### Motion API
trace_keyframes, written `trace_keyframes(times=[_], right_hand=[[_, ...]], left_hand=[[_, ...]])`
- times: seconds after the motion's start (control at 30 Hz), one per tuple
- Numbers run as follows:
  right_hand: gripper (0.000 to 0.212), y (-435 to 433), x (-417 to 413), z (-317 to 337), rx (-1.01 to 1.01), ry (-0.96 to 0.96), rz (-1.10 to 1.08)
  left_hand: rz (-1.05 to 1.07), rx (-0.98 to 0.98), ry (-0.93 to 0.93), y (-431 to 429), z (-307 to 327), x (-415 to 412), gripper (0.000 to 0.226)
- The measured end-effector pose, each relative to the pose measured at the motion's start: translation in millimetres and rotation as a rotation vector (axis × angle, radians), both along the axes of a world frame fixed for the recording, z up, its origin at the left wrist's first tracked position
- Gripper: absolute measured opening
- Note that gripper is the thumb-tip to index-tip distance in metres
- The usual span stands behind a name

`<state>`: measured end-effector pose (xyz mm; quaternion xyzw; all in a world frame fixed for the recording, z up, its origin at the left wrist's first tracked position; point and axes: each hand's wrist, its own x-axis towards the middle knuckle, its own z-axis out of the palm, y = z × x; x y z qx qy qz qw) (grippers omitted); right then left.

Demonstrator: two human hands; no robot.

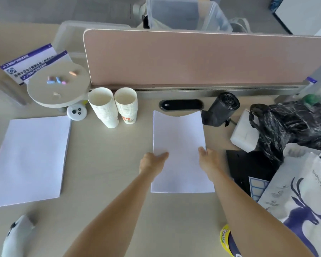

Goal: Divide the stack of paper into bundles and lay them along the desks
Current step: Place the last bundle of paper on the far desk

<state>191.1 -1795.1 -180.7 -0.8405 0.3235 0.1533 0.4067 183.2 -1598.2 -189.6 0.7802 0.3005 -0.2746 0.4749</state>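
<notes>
Lead: Bundle (pixel 180 138) location at that frame?

Tech: Middle of the desk (pixel 107 164), in front of the divider (pixel 193 58), between the paper cups (pixel 104 106) and the bin-bag roll (pixel 222 108). The near end looked down on the top. The far edge bowed up by the cable port (pixel 181 104).

Lead: Hands?

Tech: Both were on it. Left hand (pixel 152 160) pinched the left edge and right hand (pixel 208 157) the right edge, thumbs on top. The fingers beneath were hidden, so I couldn't tell how far they curled.

Lead: Why grip both sides?

Tech: My read is that loose sheets fan out if held from one side. Two edge grips held them square, and squeezing inward would explain the bow.

Lead: Other stack (pixel 30 156)?

Tech: It lay flat on the same desk, well apart to the left, with no hand on it. It looked thicker. I couldn't tell whether it was the source or a bundle already laid.

Lead: Why that spot?

Tech: Probably because clutter crowded the right side.
</notes>
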Motion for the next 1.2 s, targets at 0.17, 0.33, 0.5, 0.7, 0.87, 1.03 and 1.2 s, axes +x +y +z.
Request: trace_keyframes(times=[0.17,0.33,0.5,0.7,0.87,1.03,1.2], right_hand=[[0.053,-3,27,-7,-0.050,0.036,0.068],[0.055,-1,37,2,-0.226,0.123,0.068],[0.054,-11,45,12,-0.263,0.212,0.099],[0.057,-17,47,8,-0.214,0.194,0.108],[0.061,-16,47,5,-0.273,0.223,0.120],[0.059,-20,48,3,-0.257,0.226,0.147],[0.060,-28,49,0,-0.186,0.216,0.147]], left_hand=[[-0.006,0.143,-0.016,-14,1,19,0.049],[0.098,0.161,-0.108,-21,16,17,0.069],[0.049,0.112,-0.062,-21,20,15,0.070],[0.068,0.102,0.016,-27,18,23,0.062],[0.012,0.154,0.065,-36,19,25,0.064],[0.059,0.100,0.064,-33,15,27,0.070],[-0.004,0.107,0.113,-27,17,36,0.073]])
